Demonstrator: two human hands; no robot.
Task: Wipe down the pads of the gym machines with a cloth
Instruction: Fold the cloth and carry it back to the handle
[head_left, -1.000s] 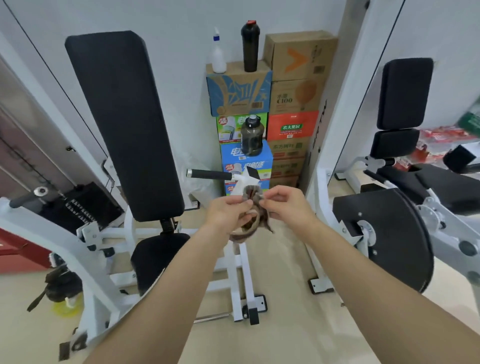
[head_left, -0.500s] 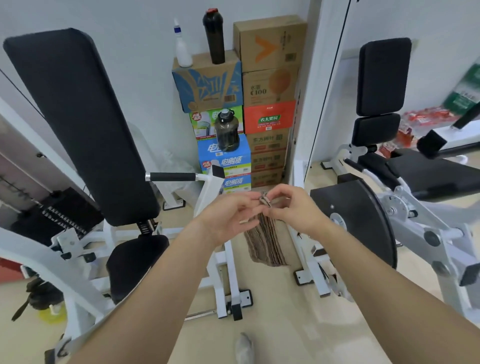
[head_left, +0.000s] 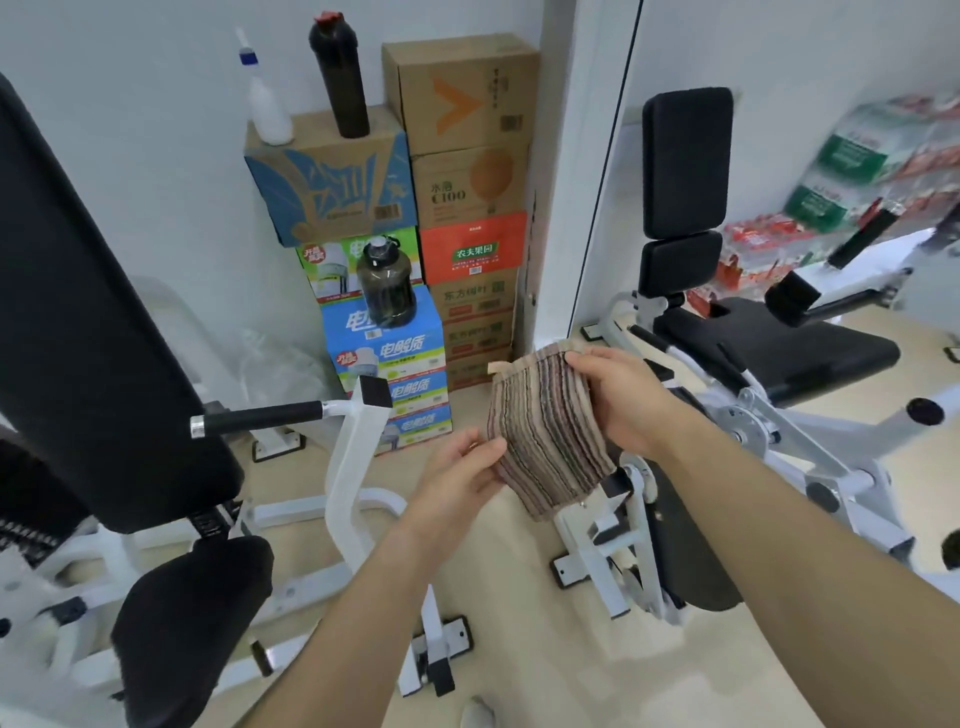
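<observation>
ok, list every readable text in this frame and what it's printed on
"C100": tan carton, second from the top of the right stack.
"农夫果园": orange-red carton.
"东方树叶": brown carton just below it.
"电解质": blue cartons, repeated on those beneath.
Not readable: stylised lettering on the blue-and-tan carton, small print on the top carton, blurred labels on the shrink-wrapped packs.
</observation>
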